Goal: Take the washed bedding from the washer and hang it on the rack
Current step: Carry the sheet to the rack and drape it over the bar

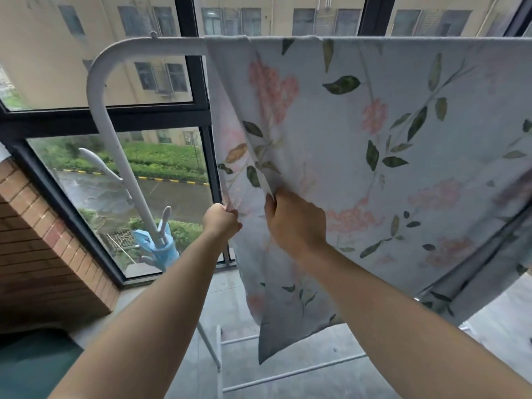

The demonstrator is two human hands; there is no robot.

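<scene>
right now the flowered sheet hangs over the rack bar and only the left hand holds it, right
No. In the head view the right hand pinches a fold of the sheet too, while the left hand grips its edge.

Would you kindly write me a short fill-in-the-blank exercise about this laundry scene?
The floral sheet hangs over the white rack's ___ bar.
The left hand grips the sheet's ___ edge.
The right hand pinches the ___ too.
The sheet's printed flowers are ___.
Missing words: top; left; sheet; pink.
</scene>
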